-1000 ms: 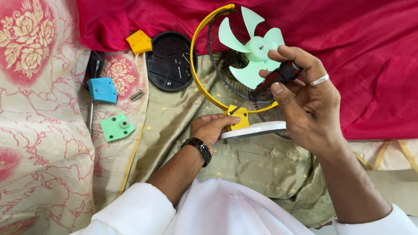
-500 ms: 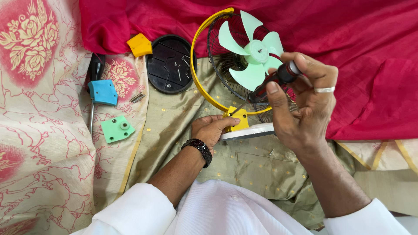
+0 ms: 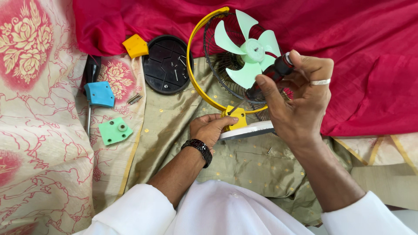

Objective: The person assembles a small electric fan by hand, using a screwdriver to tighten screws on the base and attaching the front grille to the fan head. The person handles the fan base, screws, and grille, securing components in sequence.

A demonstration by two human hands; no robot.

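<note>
A small fan lies on cloth, with a yellow ring (image 3: 192, 74), a dark wire grille (image 3: 217, 65) and pale green blades (image 3: 248, 52). My left hand (image 3: 209, 128) grips the yellow bracket (image 3: 237, 116) at the ring's bottom, above a white base plate (image 3: 248, 130). My right hand (image 3: 298, 102) holds a screwdriver (image 3: 270, 78) with a black and red handle. Its tip rests on the yellow bracket.
A black round cover (image 3: 167, 63) holding loose screws lies left of the fan. A yellow block (image 3: 135, 45), a blue block (image 3: 100, 93), a green plate (image 3: 114, 129) and a second screwdriver (image 3: 90, 82) lie further left. Red cloth (image 3: 370, 52) covers the back.
My right hand's fingers have shifted around the screwdriver handle, twisting it. The view moved slightly. My left hand has stayed on the bracket.
</note>
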